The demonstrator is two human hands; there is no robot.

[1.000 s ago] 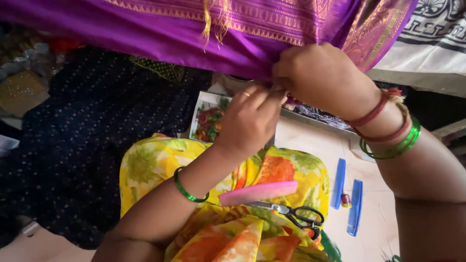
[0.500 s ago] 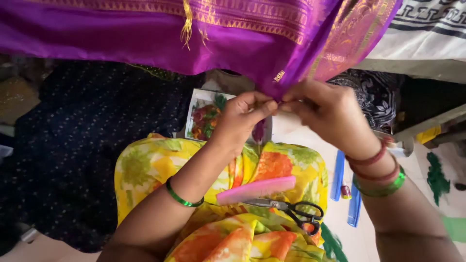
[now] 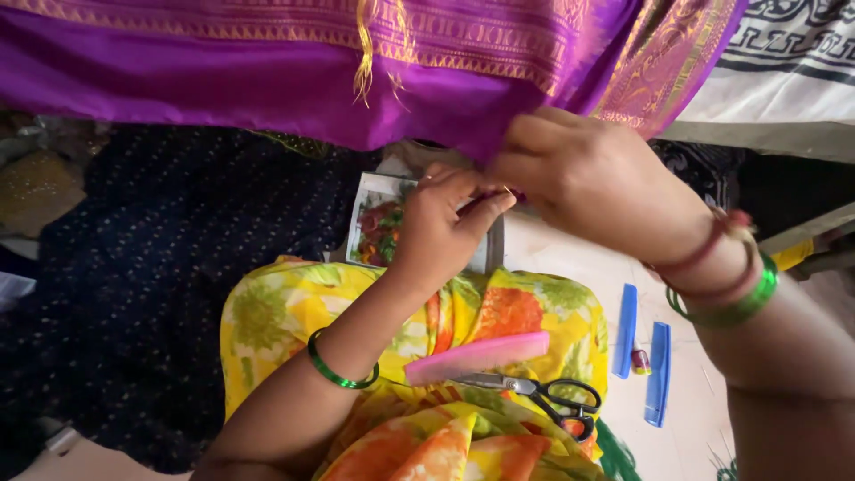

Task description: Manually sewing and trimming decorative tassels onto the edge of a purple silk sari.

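Across the top of my view hangs the purple cloth (image 3: 267, 85) with its gold woven border, a gold tassel (image 3: 363, 62) dangling from it near the middle. Below it on the left lies a dark blue dotted fabric (image 3: 151, 258), spread wide beside my lap. My left hand (image 3: 441, 232) comes up from the lower left, a green bangle (image 3: 334, 370) on its wrist, and its fingers are curled nearly closed, thumb and forefinger pinched on the lower edge of the purple cloth. Just behind that hand lies a small picture card (image 3: 374, 227) with red and green on it. On my lap, covered in yellow and orange floral fabric (image 3: 276, 312), rest a pink comb (image 3: 476, 356) and, just beside it, black-handled scissors (image 3: 543, 392). My right hand (image 3: 597, 183) reaches in from the right, with red and green bangles (image 3: 730, 285) at its wrist; its fingers are folded down tight on the same edge of the purple cloth, touching the fingertips of my left hand, so both hands grip the hem at one spot. Farther right, on the pale floor (image 3: 552, 249), lie two blue combs (image 3: 643, 356) with a small red bottle (image 3: 640, 361) between them. At the top right corner is a white cloth with a black pattern (image 3: 793, 44).
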